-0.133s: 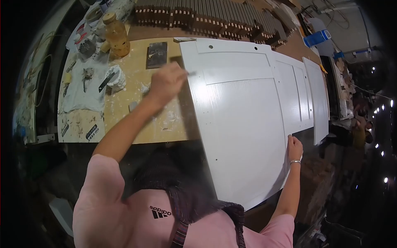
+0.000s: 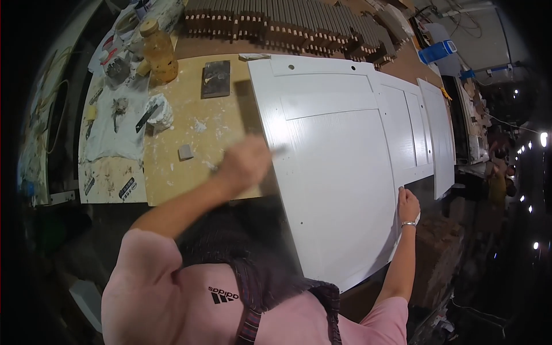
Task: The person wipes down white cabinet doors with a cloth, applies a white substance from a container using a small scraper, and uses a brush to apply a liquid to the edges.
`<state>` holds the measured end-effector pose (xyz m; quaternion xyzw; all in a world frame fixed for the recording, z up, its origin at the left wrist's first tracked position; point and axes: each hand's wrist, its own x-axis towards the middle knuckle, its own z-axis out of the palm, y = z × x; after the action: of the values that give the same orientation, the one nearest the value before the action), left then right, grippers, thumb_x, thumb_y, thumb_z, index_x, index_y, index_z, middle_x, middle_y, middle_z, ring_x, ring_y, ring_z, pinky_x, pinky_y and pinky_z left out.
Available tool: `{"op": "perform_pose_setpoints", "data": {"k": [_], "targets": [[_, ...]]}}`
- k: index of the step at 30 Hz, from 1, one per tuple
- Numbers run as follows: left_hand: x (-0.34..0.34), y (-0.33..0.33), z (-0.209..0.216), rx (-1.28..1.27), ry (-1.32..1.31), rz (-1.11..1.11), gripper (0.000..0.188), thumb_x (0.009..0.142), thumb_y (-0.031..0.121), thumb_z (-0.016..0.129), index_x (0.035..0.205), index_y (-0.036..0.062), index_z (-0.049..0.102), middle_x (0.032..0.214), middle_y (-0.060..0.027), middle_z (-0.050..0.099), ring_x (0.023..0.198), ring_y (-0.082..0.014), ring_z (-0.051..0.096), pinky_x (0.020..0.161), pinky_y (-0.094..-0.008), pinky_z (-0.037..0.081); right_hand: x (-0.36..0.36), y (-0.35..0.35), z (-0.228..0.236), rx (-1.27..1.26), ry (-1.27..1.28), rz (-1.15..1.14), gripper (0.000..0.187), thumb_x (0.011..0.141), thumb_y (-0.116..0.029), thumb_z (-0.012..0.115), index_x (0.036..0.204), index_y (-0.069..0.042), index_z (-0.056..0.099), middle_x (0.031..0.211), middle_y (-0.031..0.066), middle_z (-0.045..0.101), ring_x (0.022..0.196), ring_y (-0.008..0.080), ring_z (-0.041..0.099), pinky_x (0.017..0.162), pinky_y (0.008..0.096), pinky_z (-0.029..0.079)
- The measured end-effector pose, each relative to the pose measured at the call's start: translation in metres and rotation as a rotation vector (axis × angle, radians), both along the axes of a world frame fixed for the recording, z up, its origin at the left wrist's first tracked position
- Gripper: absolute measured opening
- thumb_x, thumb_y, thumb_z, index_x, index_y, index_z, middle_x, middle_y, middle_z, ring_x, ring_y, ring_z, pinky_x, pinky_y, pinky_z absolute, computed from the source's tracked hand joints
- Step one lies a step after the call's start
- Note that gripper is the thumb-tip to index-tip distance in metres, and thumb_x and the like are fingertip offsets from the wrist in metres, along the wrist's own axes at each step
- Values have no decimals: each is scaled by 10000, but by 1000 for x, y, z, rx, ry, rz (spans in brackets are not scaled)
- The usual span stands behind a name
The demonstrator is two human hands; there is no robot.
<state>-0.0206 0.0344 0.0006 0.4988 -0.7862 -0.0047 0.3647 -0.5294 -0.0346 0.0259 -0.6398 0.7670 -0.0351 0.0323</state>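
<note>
Pinching the white panel jutting off the table, the right hand should hold steady, I'd say; the left hand, curled round a blurry dark thing, should go softly.

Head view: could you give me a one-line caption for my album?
A blurred left hand at one edge of a white panel, the right hand holding the opposite edge.

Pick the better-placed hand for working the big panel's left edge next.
Left, likely: the left hand, blurred, is beside that edge; the right hand is at the right edge of the big panel.
</note>
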Motion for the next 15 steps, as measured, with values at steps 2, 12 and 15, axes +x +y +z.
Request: {"op": "perform_pose_setpoints", "data": {"k": [2,12,15], "targets": [[-9,14,5,59,145,-157,172,760,77,690,920,110,741,729,-74,561,680,-222,593,573,-318,494,0,-4,3,-18,15,1,515,954,-521,493,783,-51,615,709,155,620,692,394,589,625,459,447],[-24,11,19,84,66,-354,37,774,102,666,777,66,661,674,-64,518,631,-243,555,493,-373,453,0,-1,3,-46,92,-1,514,968,-502,472,767,-50,613,720,179,623,710,412,593,618,489,440],[10,-29,11,-6,18,-86,42,768,111,672,777,71,662,662,-66,502,621,-242,551,477,-370,441,10,-3,3,-47,80,33,504,967,-488,479,762,-48,611,722,183,622,705,414,591,613,492,434]]}}
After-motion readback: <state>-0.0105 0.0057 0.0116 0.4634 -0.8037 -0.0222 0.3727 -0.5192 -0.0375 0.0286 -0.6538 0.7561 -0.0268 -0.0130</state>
